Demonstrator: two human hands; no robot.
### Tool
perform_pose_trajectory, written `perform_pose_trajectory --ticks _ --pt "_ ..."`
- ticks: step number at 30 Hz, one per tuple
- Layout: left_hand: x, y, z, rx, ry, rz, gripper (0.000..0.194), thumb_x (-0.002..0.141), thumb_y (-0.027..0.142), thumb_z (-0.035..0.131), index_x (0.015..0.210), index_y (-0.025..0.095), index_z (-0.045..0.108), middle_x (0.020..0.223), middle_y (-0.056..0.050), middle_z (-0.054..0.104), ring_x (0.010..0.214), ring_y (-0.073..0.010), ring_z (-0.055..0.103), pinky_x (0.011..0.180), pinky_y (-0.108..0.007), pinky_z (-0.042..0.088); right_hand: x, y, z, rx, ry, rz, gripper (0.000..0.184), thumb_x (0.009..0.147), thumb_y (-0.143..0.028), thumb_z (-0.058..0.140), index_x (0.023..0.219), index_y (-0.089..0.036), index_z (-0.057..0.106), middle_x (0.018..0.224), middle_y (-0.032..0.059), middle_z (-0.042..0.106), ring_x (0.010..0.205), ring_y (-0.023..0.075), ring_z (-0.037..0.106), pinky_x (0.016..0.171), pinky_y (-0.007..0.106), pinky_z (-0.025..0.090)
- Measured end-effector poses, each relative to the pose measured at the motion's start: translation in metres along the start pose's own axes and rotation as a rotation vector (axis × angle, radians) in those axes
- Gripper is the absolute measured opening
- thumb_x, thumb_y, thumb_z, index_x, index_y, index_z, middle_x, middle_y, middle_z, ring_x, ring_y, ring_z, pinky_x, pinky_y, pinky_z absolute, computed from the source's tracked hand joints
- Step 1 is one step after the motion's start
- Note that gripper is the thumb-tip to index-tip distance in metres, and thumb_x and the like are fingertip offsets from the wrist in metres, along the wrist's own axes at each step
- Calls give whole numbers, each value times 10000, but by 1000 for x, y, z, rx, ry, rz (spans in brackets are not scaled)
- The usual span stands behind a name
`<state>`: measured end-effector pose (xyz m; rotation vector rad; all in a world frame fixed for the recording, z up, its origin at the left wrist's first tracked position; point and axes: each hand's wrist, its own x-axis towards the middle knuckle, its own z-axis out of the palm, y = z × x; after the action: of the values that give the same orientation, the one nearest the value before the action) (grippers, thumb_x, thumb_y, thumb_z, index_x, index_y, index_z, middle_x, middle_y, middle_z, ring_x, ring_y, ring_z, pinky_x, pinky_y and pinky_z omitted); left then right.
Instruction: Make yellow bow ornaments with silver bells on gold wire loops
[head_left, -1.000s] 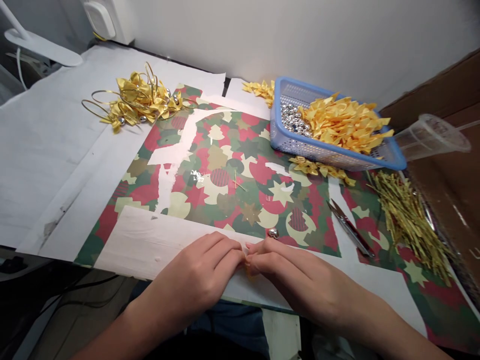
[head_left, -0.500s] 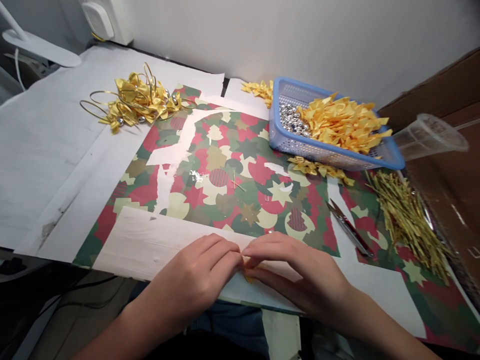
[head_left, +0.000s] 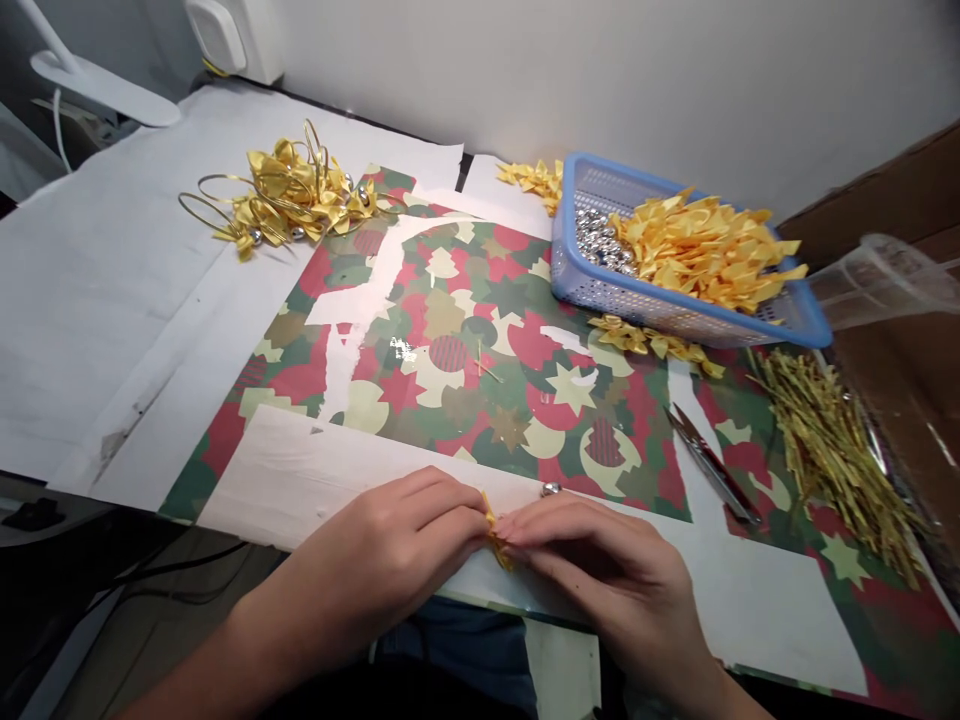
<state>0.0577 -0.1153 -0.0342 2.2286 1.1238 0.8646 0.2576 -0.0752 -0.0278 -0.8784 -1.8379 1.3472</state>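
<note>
At the near edge of the table my left hand (head_left: 411,540) and my right hand (head_left: 611,555) meet fingertip to fingertip. Both pinch a small yellow ribbon piece (head_left: 501,550), mostly covered by the fingers; its lower end and a thin upper tip show between them. Just beyond my right hand's knuckles lies a small silver bell (head_left: 551,489) on the white paper (head_left: 322,490). To the right of that hand, a pair of small scissors or snips (head_left: 714,470) rests on the patterned paper.
A blue basket (head_left: 690,325) holds yellow ribbon pieces (head_left: 697,245) and silver bells (head_left: 600,240). Ribbon flowers (head_left: 656,345) lie in front of it. Gold twist ties (head_left: 840,465) are heaped at right. Finished-looking gold loops with ribbons (head_left: 292,195) sit back left. A cardboard box (head_left: 900,400) borders the right side.
My right hand has shifted slightly and its fingers have closed in; more of the yellow ribbon and the silver bell now show. The whole view has moved a little, shifting the table rightward.
</note>
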Motion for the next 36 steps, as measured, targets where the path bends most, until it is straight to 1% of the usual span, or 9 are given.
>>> perform_pose_trajectory --ticks 4,8,11,13,17,25,30,33,36 --pt "2 1 -1 50 -32 -8 140 938 67 467 954 101 603 950 -82 662 817 -186 605 713 -299 535 -6 0 2 -67 47 -27 227 812 -40 642 894 -233 727 793 24 758 706 164 712 651 232 597" --pt "4 2 -2 137 -63 7 218 952 60 403 915 103 614 898 -75 657 789 -184 599 700 -307 541 -10 1 7 -128 101 -45 247 839 -40 596 932 -234 716 823 31 749 731 160 709 645 220 594" --pt "6 3 -1 236 -67 65 255 941 33 380 892 86 625 848 -85 658 743 -194 601 655 -319 548 -11 1 10 -158 133 -75 250 841 -28 579 933 -224 705 814 37 741 730 155 706 649 211 591" --pt "7 3 0 326 -47 123 287 929 1 355 866 71 627 805 -92 661 713 -198 605 631 -323 551 -11 0 12 -172 140 -101 256 834 -13 576 930 -216 699 811 36 734 727 144 703 668 198 587" --pt "9 4 1 446 -27 191 314 920 -25 332 852 62 626 766 -95 665 703 -200 622 637 -327 563 -11 -2 14 -191 153 -149 266 821 7 578 930 -208 692 815 37 727 732 141 702 678 189 584" --pt "9 5 1 433 -23 203 269 897 -38 362 862 41 616 750 -102 661 670 -210 626 601 -338 562 -9 -3 17 -221 172 -170 271 807 19 583 905 -207 696 790 51 725 688 158 701 627 209 590" --pt "8 5 2 436 -26 190 293 914 -27 331 869 66 605 759 -91 657 683 -195 615 619 -325 559 -9 -6 16 -218 162 -184 303 797 37 573 911 -216 695 789 50 732 698 167 712 632 218 597" --pt "8 5 1 438 -25 184 289 921 -18 326 880 72 597 766 -91 659 689 -191 615 625 -321 557 -11 -3 17 -216 148 -203 323 792 50 568 931 -212 697 801 58 738 720 175 720 647 224 599" --pt "9 5 1 420 -23 177 296 927 -14 313 882 69 594 770 -97 662 685 -193 614 618 -326 559 -14 4 20 -186 187 -214 298 820 20 562 937 -220 694 805 57 736 716 174 720 636 229 602"
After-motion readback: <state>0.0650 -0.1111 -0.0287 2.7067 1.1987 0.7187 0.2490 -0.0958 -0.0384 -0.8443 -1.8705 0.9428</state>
